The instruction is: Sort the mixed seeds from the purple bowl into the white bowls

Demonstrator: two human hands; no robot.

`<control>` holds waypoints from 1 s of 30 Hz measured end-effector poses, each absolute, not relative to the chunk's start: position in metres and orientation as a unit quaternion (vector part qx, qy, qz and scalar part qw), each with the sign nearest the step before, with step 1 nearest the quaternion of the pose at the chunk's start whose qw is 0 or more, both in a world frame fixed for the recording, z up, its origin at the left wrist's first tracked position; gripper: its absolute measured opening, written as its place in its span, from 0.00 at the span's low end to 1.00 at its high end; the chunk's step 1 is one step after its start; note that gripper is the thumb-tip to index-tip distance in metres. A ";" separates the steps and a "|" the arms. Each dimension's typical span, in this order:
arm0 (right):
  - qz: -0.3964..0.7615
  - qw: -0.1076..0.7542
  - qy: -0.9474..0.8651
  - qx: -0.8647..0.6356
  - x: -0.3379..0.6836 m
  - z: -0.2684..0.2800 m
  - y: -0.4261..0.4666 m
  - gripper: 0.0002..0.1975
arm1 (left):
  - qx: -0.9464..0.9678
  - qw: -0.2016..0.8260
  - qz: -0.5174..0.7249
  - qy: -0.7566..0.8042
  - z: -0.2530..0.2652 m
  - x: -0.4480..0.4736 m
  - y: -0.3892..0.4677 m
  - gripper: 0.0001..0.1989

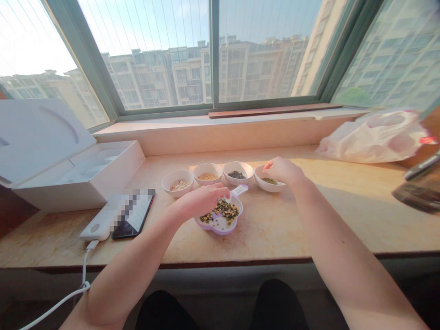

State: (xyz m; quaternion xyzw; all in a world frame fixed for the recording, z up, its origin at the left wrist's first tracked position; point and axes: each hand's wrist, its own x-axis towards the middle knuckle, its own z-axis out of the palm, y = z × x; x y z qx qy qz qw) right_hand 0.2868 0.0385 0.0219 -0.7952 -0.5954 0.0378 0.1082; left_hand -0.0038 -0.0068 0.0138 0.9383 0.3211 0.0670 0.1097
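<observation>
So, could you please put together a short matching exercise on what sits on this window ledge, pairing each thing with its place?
Things:
1. purple dish of mixed seeds
2. open white box
3. plastic bag
4. phone

Places:
A. far right of the ledge, by the window
B. under the left hand
C. far left, lid raised
D. beside the white power bank, left of the dish

The right hand is over the rightmost small white bowl.

Pairs: 1-B, 2-C, 3-A, 4-D

bare sill right of bowls (220, 176), box (85, 176) crowding left
</observation>
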 end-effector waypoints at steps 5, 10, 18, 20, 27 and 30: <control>0.023 0.155 -0.604 -0.781 0.281 0.022 0.038 0.12 | 0.880 0.260 0.209 0.339 0.013 -0.002 -0.010 0.13; 0.037 0.285 -0.676 -0.679 0.265 0.019 0.038 0.11 | 0.690 0.539 0.368 0.313 0.012 0.000 -0.005 0.12; 0.161 0.412 -0.746 -0.497 0.227 0.010 0.024 0.13 | 0.513 0.676 0.445 0.286 0.015 -0.004 0.002 0.16; 0.220 0.425 -0.754 -0.450 0.220 0.006 0.021 0.14 | 0.504 0.677 0.454 0.287 0.013 -0.004 0.003 0.16; 0.346 0.409 -0.762 -0.364 0.199 0.002 0.009 0.19 | 0.504 0.647 0.478 0.316 0.008 0.001 0.003 0.16; 0.339 0.400 -0.762 -0.381 0.196 0.002 0.008 0.19 | 0.508 0.630 0.483 0.334 0.007 0.005 0.002 0.16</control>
